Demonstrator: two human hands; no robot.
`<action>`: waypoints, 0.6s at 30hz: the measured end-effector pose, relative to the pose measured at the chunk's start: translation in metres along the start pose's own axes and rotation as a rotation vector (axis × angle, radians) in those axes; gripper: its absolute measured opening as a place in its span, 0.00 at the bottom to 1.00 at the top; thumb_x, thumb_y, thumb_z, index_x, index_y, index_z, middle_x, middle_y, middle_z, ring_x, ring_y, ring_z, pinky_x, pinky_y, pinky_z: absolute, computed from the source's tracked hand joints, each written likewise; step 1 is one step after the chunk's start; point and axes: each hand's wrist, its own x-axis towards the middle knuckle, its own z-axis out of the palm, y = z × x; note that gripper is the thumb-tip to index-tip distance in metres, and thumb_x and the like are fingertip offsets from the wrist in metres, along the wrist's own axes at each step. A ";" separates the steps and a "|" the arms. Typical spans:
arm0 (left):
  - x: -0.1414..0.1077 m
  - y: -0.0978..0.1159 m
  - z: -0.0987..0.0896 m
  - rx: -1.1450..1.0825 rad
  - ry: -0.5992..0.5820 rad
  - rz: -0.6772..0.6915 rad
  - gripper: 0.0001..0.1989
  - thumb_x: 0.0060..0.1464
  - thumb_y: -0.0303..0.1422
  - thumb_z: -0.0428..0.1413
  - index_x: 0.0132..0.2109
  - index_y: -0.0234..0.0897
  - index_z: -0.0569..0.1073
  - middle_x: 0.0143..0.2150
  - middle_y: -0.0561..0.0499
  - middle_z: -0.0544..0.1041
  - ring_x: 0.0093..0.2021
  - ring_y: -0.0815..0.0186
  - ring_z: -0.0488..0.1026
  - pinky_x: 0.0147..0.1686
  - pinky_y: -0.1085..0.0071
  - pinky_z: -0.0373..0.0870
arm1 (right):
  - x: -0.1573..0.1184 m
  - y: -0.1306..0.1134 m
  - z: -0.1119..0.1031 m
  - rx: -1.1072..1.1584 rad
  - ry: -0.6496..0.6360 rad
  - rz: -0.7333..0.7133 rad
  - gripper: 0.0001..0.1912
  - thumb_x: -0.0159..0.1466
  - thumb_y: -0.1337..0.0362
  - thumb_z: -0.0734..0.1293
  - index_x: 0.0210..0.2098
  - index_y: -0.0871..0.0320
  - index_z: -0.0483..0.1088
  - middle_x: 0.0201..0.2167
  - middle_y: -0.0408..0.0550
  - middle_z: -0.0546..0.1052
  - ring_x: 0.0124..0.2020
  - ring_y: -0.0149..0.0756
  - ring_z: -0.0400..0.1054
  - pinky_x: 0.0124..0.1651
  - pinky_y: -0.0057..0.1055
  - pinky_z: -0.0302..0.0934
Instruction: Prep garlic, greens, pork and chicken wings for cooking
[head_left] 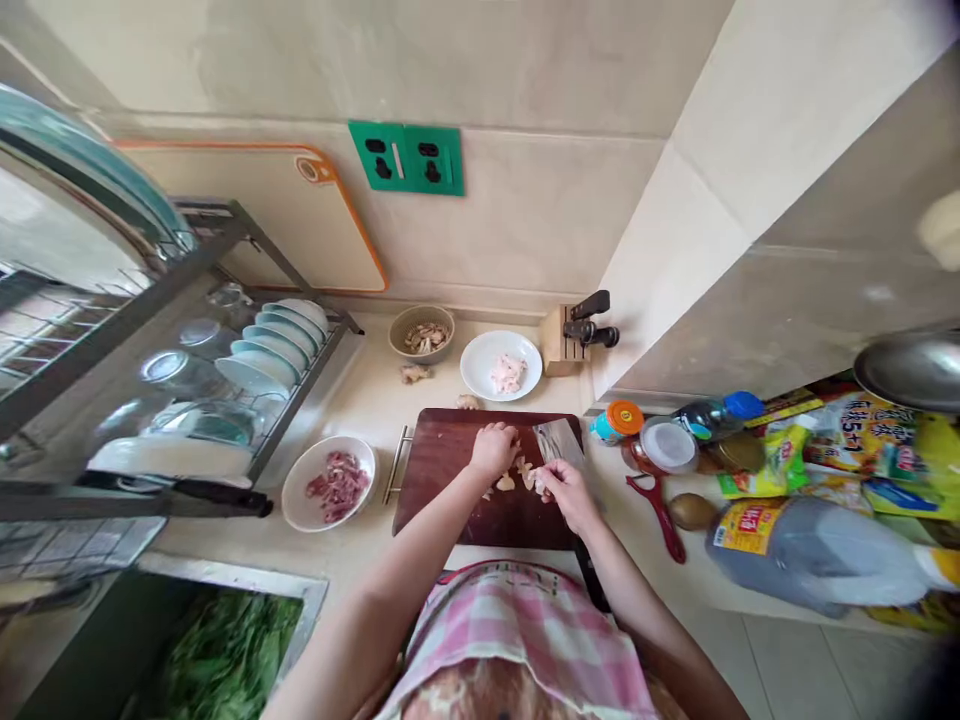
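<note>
The left hand [493, 450] rests curled, fingers down, over the dark wooden cutting board [435, 500]. The right hand [564, 495] pinches a pale meat piece [535, 482] narrowly, just beside a cleaver blade [559, 445].

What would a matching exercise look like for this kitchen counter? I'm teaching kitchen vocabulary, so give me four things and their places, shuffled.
Things:
1. Round white bowl of sliced red meat
2. Round white plate of pale raw meat
3. Red peeler
4. Wooden knife block with black handles

Places:
A. Right of the dark brown cutting board
B. Left of that board
C. In the wall corner
D. Behind that board

Pairs: 1-B, 2-D, 3-A, 4-C
</note>
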 end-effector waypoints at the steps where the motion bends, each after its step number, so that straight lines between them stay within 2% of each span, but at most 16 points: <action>1: 0.002 0.001 0.002 -0.004 0.001 0.005 0.08 0.57 0.32 0.52 0.37 0.36 0.76 0.41 0.43 0.77 0.47 0.55 0.72 0.47 0.61 0.64 | 0.002 0.000 -0.001 -0.018 0.005 -0.010 0.20 0.51 0.45 0.67 0.26 0.57 0.64 0.20 0.43 0.71 0.20 0.28 0.63 0.21 0.26 0.61; 5: -0.002 -0.002 0.001 -0.070 0.007 0.041 0.05 0.55 0.30 0.54 0.35 0.37 0.75 0.40 0.44 0.78 0.46 0.55 0.72 0.47 0.60 0.64 | 0.011 -0.004 -0.004 -0.137 0.018 -0.056 0.15 0.55 0.52 0.65 0.33 0.58 0.66 0.23 0.43 0.73 0.20 0.29 0.65 0.21 0.26 0.60; 9: -0.013 -0.012 -0.004 -0.221 0.021 0.051 0.04 0.55 0.31 0.54 0.34 0.38 0.73 0.34 0.49 0.79 0.38 0.61 0.75 0.42 0.66 0.66 | 0.021 -0.012 -0.002 -0.319 -0.030 -0.153 0.15 0.55 0.66 0.66 0.43 0.56 0.71 0.24 0.41 0.73 0.24 0.31 0.67 0.31 0.29 0.62; 11: -0.019 -0.017 -0.006 -0.317 0.030 0.039 0.04 0.55 0.33 0.54 0.35 0.38 0.73 0.33 0.51 0.79 0.34 0.64 0.75 0.38 0.70 0.68 | 0.026 -0.015 0.004 -0.401 -0.060 -0.207 0.15 0.51 0.72 0.67 0.39 0.55 0.74 0.25 0.42 0.73 0.28 0.33 0.67 0.37 0.31 0.61; 14: -0.027 -0.021 -0.006 -0.451 0.039 0.014 0.05 0.55 0.34 0.54 0.36 0.37 0.72 0.31 0.52 0.79 0.30 0.68 0.75 0.32 0.75 0.68 | 0.031 -0.017 0.014 -0.492 -0.082 -0.265 0.11 0.49 0.78 0.67 0.26 0.56 0.72 0.26 0.45 0.74 0.31 0.35 0.67 0.39 0.33 0.58; 16: -0.032 -0.021 -0.007 -0.519 0.045 -0.001 0.05 0.55 0.33 0.54 0.35 0.37 0.72 0.29 0.53 0.78 0.28 0.69 0.74 0.29 0.76 0.67 | 0.031 -0.018 0.017 -0.525 -0.085 -0.300 0.09 0.51 0.77 0.66 0.22 0.56 0.69 0.26 0.46 0.73 0.31 0.36 0.67 0.39 0.33 0.58; 18: -0.036 -0.021 -0.009 -0.569 0.053 -0.010 0.03 0.52 0.32 0.56 0.34 0.36 0.72 0.28 0.53 0.77 0.26 0.70 0.72 0.28 0.76 0.67 | 0.030 -0.018 0.018 -0.529 -0.093 -0.333 0.07 0.55 0.72 0.66 0.23 0.56 0.69 0.26 0.45 0.73 0.31 0.36 0.67 0.38 0.33 0.58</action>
